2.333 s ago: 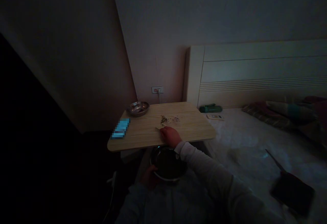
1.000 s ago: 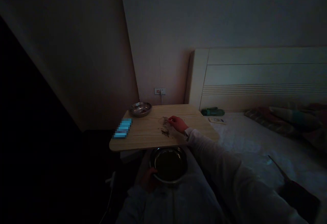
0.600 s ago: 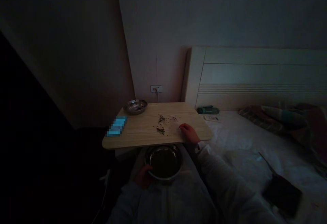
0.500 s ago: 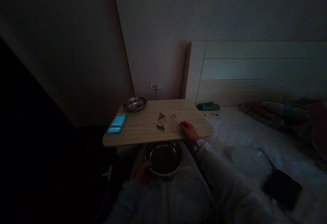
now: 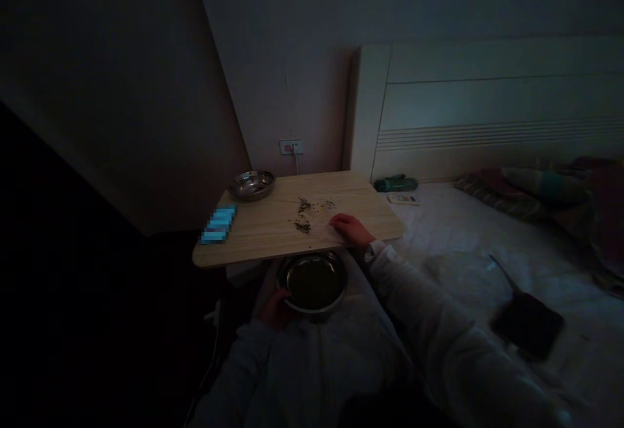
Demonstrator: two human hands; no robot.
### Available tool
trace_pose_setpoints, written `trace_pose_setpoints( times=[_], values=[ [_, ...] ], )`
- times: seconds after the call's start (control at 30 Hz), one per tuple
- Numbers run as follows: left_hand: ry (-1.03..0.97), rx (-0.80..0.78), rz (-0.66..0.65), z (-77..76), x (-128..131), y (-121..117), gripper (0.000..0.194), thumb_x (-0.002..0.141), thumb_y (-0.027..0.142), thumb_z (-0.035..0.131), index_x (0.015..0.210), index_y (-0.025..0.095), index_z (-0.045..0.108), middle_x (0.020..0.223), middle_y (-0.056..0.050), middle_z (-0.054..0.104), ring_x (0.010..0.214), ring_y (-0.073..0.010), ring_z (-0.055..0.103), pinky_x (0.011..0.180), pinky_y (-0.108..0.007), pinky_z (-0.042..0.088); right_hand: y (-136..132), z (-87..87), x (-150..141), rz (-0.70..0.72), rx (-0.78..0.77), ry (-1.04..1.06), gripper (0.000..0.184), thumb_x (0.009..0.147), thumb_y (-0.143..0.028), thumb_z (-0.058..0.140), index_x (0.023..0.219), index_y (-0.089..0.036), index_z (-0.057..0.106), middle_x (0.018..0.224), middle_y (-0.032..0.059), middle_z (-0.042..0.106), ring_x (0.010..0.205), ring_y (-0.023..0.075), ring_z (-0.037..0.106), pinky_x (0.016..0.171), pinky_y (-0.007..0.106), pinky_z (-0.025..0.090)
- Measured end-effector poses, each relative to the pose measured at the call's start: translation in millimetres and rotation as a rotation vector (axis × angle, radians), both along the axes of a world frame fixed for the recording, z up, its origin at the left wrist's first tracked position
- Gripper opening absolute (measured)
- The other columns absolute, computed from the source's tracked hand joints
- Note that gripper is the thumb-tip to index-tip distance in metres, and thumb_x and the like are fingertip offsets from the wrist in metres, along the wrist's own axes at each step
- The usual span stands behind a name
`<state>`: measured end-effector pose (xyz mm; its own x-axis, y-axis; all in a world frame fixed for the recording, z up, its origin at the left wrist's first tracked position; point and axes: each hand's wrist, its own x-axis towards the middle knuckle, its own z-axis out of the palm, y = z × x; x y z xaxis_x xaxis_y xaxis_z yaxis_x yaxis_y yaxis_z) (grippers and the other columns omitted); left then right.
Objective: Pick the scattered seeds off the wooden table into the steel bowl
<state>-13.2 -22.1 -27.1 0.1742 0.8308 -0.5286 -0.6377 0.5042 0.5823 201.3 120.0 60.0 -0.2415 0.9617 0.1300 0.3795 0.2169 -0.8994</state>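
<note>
The right hand [image 5: 351,227] has its fingers narrowed, beyond the lap bowl [image 5: 313,311]; whether they pinch anything, I cannot tell. The left hand [image 5: 275,309] grips that bowl's left rim. Beyond it, dark grains [image 5: 303,227] form two loose clusters on the tabletop [image 5: 258,239], strays between: seemingly partway, gathering unfinished.

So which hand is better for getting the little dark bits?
Probably the right hand: it's over the table, near the dark bits, while the left hand holds the lap bowl.

The right hand [image 5: 353,229] extends forward, fingers [image 5: 337,220] bent; the left hand [image 5: 276,309] curls lower.
</note>
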Motion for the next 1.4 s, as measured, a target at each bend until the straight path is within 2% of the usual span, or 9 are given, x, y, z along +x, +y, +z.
trace_pose_setpoints(
  times=[0.1,0.27,0.5,0.67,0.83,1.03,1.23,1.4],
  values=[
    [0.039,-0.052,0.020,1.6,0,-1,0.019,0.061,0.010,0.057,0.077,0.017,0.062,0.073,-0.007,0.071,0.102,-0.0294,0.058,0.082,-0.039,0.049,6,1.3,-7,-0.097,-0.006,0.062,0.014,0.069,-0.028,0.048,0.065,-0.017,0.055,0.057,-0.0038,0.050,0.058,0.0105,0.046,0.060,0.022,0.036],
    [0.033,-0.089,0.041,11.8,3,-3,0.027,0.058,0.006,0.056,0.082,0.018,0.062,0.076,-0.007,0.071,0.103,-0.0290,0.058,0.084,-0.040,0.048,10,-5.1,-11,-0.162,0.031,0.007,0.015,0.071,-0.028,0.048,0.064,-0.017,0.055,0.059,-0.0026,0.055,0.061,0.0106,0.048,0.063,0.023,0.037],
    [0.037,-0.076,0.072,18.2,7,-2,0.029,0.057,0.003,0.053,0.080,0.018,0.064,0.074,-0.007,0.071,0.106,-0.0292,0.056,0.087,-0.040,0.047,14,-7.4,-11,-0.118,0.075,-0.065,0.014,0.073,-0.022,0.047,0.068,-0.016,0.058,0.063,-0.0016,0.058,0.065,0.0112,0.051,0.067,0.024,0.039],
    [0.057,-0.058,0.073,19.2,8,-2,0.028,0.058,0.004,0.052,0.081,0.017,0.063,0.077,-0.007,0.072,0.106,-0.0285,0.056,0.088,-0.040,0.046,14,-7.7,-12,-0.112,0.101,-0.095,0.014,0.074,-0.024,0.047,0.071,-0.016,0.059,0.066,-0.0013,0.059,0.066,0.0113,0.051,0.067,0.024,0.039],
    [0.091,-0.090,0.080,20.5,8,-3,0.025,0.059,0.005,0.053,0.078,0.018,0.062,0.069,-0.007,0.070,0.108,-0.0296,0.055,0.089,-0.041,0.045,13,-8.2,-12,-0.085,0.085,-0.111,0.015,0.074,-0.024,0.048,0.074,-0.016,0.060,0.068,0.0000,0.060,0.067,0.0120,0.051,0.067,0.025,0.039],
    [0.088,-0.061,0.078,17.1,6,-2,0.020,0.060,0.005,0.052,0.071,0.018,0.061,0.068,-0.006,0.070,0.106,-0.0273,0.056,0.090,-0.039,0.045,12,-7.0,-12,-0.090,0.070,-0.114,0.015,0.075,-0.024,0.047,0.072,-0.016,0.059,0.067,-0.0005,0.060,0.066,0.0117,0.051,0.067,0.024,0.038],
    [0.100,-0.042,0.057,12.9,4,-1,0.019,0.059,0.006,0.053,0.071,0.017,0.063,0.072,-0.007,0.071,0.107,-0.0287,0.055,0.090,-0.041,0.045,13,-7.6,-12,-0.088,0.096,-0.124,0.014,0.074,-0.023,0.048,0.071,-0.016,0.059,0.067,-0.0002,0.060,0.067,0.0122,0.051,0.067,0.024,0.038],
    [0.094,-0.055,0.078,14.3,4,-2,0.018,0.060,0.005,0.054,0.067,0.018,0.064,0.064,-0.005,0.069,0.105,-0.0274,0.057,0.089,-0.038,0.046,14,-10.5,-11,-0.081,0.094,-0.120,0.015,0.075,-0.025,0.048,0.071,-0.016,0.059,0.066,-0.0007,0.059,0.066,0.0121,0.050,0.066,0.024,0.037]
  ],
)
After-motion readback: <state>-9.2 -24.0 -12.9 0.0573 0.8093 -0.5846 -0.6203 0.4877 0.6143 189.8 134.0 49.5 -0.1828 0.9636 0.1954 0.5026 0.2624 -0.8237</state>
